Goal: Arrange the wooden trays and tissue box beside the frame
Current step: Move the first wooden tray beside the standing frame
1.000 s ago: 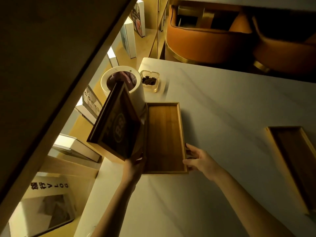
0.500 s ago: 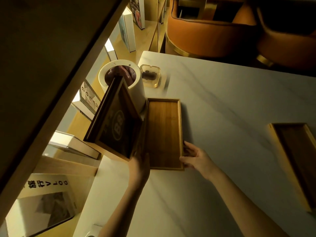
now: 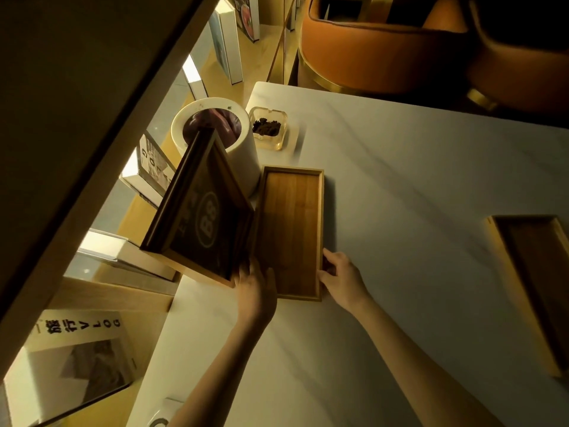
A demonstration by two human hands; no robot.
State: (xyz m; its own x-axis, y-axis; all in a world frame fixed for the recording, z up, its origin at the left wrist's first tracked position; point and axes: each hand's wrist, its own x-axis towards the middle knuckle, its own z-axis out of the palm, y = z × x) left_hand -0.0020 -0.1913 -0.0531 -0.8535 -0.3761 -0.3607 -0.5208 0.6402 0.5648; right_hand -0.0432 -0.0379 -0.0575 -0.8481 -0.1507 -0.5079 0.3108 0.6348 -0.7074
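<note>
A wooden tray (image 3: 291,232) lies flat on the white marble table (image 3: 415,186), right beside a dark upright frame (image 3: 200,211) marked "B8". My left hand (image 3: 257,288) rests at the tray's near left corner, against the frame's lower edge. My right hand (image 3: 341,278) grips the tray's near right rim. A second wooden tray (image 3: 538,278) lies apart at the table's right edge. A white cylindrical container (image 3: 237,155) stands behind the frame; whether it is the tissue box I cannot tell.
A glass ashtray (image 3: 269,127) with dark contents sits behind the tray. Orange chairs (image 3: 385,47) stand past the table's far edge. Shelves with books (image 3: 228,41) run along the left. A dark beam (image 3: 77,118) crosses the upper left.
The tray has slid a little closer to the frame, with both hands following it. My left hand now sits at the tray's near corner.
</note>
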